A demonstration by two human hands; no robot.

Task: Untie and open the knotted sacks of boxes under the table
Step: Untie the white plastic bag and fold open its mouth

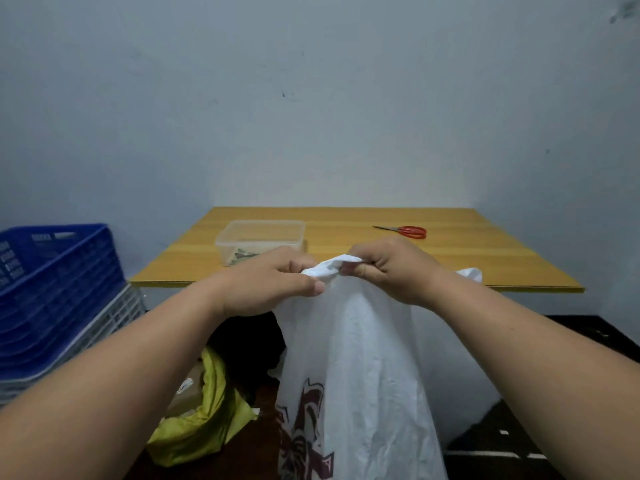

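A tall white plastic sack (pixel 363 368) with a dark maroon print stands on the floor in front of the table. Its twisted knot (pixel 330 266) is held up at table-edge height. My left hand (pixel 277 285) pinches the knot from the left and my right hand (pixel 391 268) grips it from the right, fingers closed on the plastic. A yellow-green sack (pixel 204 420) lies open on the floor to the lower left, with a cardboard box (pixel 187 393) showing inside it. The white sack's contents are hidden.
The wooden table (pixel 450 261) holds a clear plastic container (pixel 259 237) and red-handled scissors (pixel 405 231). Stacked blue crates (pixel 52 289) stand at the left against the wall. Dark floor (pixel 498 441) shows at the lower right.
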